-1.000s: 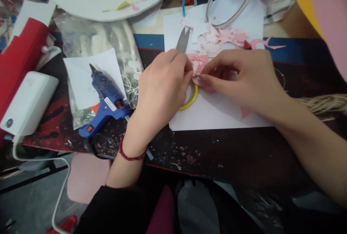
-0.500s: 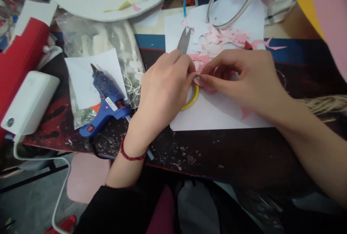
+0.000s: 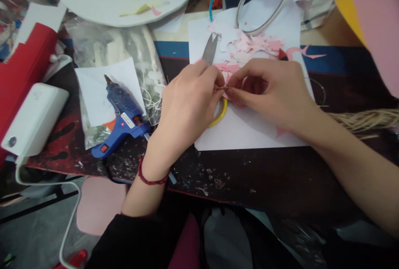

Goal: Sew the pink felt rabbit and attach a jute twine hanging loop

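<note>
Left hand (image 3: 187, 103) and right hand (image 3: 274, 92) meet fingertip to fingertip over the white paper (image 3: 246, 130), both pinched shut on a small pink piece (image 3: 229, 90) held between them, just above the sheet. Scissors (image 3: 209, 49) lie under the left hand, blades poking out above it, yellow handle (image 3: 220, 115) below the fingers. Glue gun (image 3: 120, 113) lies well left on the table (image 3: 249, 177). Pink scraps (image 3: 255, 45) are piled behind the hands.

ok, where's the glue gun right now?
In the head view, the blue glue gun lies left of the left hand, on white paper, beside the white power bank.
</note>
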`<state>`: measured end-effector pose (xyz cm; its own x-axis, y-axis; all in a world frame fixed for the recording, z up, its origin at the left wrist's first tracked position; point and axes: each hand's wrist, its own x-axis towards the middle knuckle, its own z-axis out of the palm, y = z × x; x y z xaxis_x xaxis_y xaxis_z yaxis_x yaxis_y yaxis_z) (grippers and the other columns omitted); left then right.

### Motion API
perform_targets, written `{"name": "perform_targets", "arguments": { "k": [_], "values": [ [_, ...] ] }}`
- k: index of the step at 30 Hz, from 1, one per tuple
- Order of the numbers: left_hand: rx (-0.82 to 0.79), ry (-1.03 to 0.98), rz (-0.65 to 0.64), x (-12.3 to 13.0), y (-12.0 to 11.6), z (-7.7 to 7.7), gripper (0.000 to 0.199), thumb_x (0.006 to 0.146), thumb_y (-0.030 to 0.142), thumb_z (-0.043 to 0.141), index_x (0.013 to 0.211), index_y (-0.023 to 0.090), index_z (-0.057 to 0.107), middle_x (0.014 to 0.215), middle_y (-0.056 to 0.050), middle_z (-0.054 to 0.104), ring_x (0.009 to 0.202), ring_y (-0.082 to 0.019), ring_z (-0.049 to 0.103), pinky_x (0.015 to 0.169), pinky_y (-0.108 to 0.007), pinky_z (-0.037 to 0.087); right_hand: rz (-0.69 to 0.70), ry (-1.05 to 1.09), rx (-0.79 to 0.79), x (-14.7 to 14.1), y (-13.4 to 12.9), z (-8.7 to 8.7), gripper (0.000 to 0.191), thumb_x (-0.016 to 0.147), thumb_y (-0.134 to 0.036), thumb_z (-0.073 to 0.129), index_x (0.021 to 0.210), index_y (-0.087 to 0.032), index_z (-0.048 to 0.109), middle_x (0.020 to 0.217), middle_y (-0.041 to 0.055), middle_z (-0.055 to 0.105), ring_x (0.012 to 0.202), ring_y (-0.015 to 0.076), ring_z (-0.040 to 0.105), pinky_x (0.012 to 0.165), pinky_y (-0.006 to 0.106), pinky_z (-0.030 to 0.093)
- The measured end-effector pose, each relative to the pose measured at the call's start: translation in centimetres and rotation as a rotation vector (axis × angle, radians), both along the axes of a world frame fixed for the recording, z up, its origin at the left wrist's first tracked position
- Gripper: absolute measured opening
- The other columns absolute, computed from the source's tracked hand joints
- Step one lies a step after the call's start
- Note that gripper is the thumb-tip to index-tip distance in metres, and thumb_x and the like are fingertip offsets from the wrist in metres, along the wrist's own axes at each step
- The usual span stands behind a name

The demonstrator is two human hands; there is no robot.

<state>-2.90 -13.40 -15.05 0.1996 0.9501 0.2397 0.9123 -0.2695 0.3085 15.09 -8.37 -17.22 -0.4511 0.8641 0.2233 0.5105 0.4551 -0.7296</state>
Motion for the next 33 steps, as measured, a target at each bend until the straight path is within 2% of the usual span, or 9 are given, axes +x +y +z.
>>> {"name": "perform_targets", "arguments": {
  "k": [6, 21, 26, 33],
  "values": [
    [-0.071, 0.052, 0.008, 0.18, 0.16, 0.07, 0.006, 0.095, 0.019, 0.057, 0.091, 0.023, 0.057, 0.100, -0.007, 0.067, 0.094, -0.025, 0.063, 0.077, -0.038, 0.048, 0.003, 0.006, -0.013, -0.02, 0.03, 0.29, 0.008, 0.080, -0.029, 0.080, 0.080, -0.027, 0.072, 0.072, -0.0008, 0.069, 0.066, 0.0185, 0.062, 0.068, 0.037, 0.046],
    [-0.081, 0.012, 0.027, 0.03, -0.07, -0.14, 0.006, 0.094, 0.023, 0.058, 0.090, 0.024, 0.054, 0.100, -0.008, 0.068, 0.094, -0.026, 0.065, 0.078, -0.041, 0.051, -0.024, -0.015, -0.028, -0.01, 0.15, 0.16, 0.010, 0.078, -0.035, 0.079, 0.080, -0.025, 0.076, 0.066, 0.0002, 0.068, 0.061, 0.0179, 0.060, 0.061, 0.034, 0.044],
    [-0.070, -0.015, 0.011, 0.04, -0.06, -0.08, 0.006, 0.095, 0.022, 0.056, 0.091, 0.025, 0.054, 0.101, -0.006, 0.067, 0.097, -0.025, 0.064, 0.081, -0.039, 0.051, 0.000, 0.004, -0.010, -0.01, 0.08, 0.21, 0.008, 0.078, -0.030, 0.079, 0.084, -0.025, 0.076, 0.070, -0.0006, 0.069, 0.062, 0.0168, 0.060, 0.063, 0.034, 0.044],
    [-0.098, 0.042, 0.031, 0.32, 0.11, 0.02, 0.006, 0.096, 0.021, 0.055, 0.090, 0.022, 0.055, 0.100, -0.009, 0.066, 0.096, -0.026, 0.064, 0.080, -0.039, 0.049, -0.004, 0.004, -0.016, 0.06, -0.01, 0.10, 0.005, 0.081, -0.030, 0.080, 0.082, -0.026, 0.077, 0.068, -0.0009, 0.070, 0.061, 0.0176, 0.060, 0.064, 0.035, 0.046]
  ]
}}
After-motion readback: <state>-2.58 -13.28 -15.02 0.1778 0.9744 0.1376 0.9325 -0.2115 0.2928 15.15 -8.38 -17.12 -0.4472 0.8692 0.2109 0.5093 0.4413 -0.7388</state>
